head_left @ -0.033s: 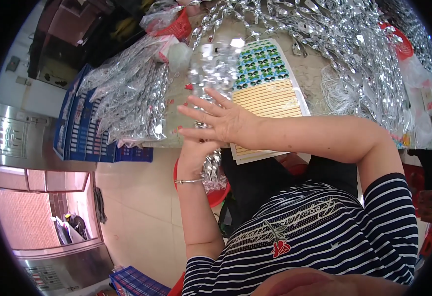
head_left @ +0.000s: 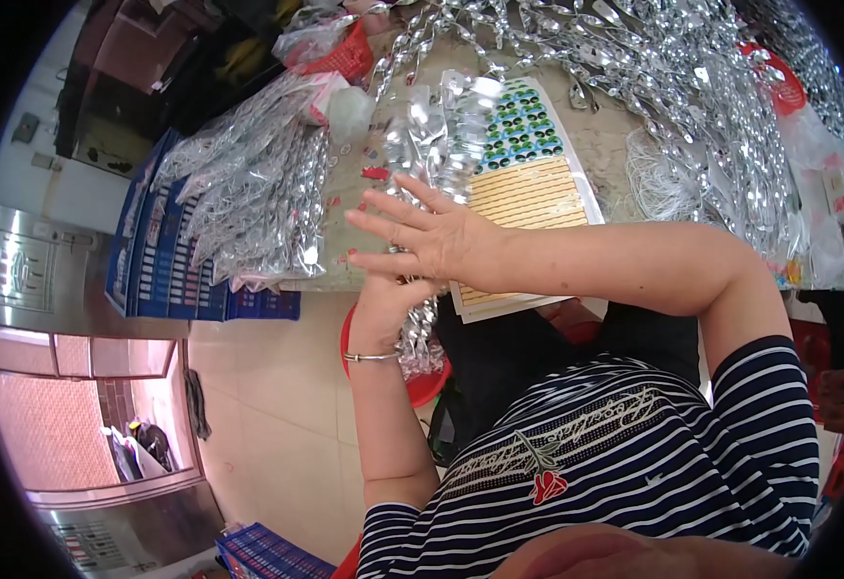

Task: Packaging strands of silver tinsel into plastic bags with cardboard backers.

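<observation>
Much of the left hand [head_left: 386, 301] — grip I can't tell — hides under the right hand [head_left: 441, 237], splayed over silver strands [head_left: 432, 140].

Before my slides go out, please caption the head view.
Right hand and left hand at silver strips, near a patterned sheet.

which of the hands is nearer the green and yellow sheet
Right. The right hand overlaps the left edge of the sheet; the left hand is farther left, partly hidden beneath the right.
</observation>
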`<state>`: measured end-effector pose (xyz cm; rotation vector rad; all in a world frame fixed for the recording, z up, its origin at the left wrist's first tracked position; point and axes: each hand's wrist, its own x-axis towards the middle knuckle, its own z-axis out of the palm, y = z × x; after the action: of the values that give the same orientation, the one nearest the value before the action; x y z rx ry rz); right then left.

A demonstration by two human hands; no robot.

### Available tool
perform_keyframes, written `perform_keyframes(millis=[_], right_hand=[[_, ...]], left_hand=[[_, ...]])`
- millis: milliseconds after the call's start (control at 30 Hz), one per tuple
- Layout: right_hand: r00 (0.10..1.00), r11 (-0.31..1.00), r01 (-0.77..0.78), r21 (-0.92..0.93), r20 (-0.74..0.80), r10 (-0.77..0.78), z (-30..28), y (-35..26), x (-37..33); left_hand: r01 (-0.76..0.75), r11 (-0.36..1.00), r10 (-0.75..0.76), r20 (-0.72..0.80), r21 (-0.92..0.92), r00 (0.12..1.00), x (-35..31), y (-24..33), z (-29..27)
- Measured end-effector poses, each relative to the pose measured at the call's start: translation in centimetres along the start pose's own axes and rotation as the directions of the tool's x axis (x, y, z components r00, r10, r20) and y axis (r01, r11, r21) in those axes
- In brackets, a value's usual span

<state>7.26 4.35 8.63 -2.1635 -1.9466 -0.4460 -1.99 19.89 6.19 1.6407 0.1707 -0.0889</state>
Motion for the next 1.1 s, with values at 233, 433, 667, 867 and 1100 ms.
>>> perform_keyframes(millis=[233, 433, 667, 867, 1100], right_hand=[[0.985, 0.976, 0.113, -0.188, 0.146, -0.086, -1.6, 0.3, -1.3], [0.993, 0.988, 0.06, -0.141, 0.113, -0.044, -1.8, 1.8, -2.9], [0.987, 0.994, -0.016, -0.109, 0.157, 0.034, -5.0, 3.7, -4.1], [0.96, 0.954, -0.278, 0.115, -0.006, 0.281, -7.6, 6.4, -3.7], [0.795, 0.698, -0.524, 0.488, -0.016, 0.607, -12.7, 9.5, -2.4]], left_hand=[[-0.059, 0.985, 0.034, 0.149, 0.163, 0.988, -0.2, 1.7, 1.6], [0.154, 0.985, -0.171, 0.264, 0.083, 0.949, 0.8, 3.4, 3.4], [0.019, 0.975, 0.023, 0.19, -0.219, 0.981, 1.8, 1.2, 1.8], [-0.295, 0.627, 0.232, -0.189, -0.721, 0.954, 2.1, 1.9, 2.4], [-0.398, 0.825, 0.306, -0.275, -0.402, 0.912, 2.7, 2.1, 4.8]])
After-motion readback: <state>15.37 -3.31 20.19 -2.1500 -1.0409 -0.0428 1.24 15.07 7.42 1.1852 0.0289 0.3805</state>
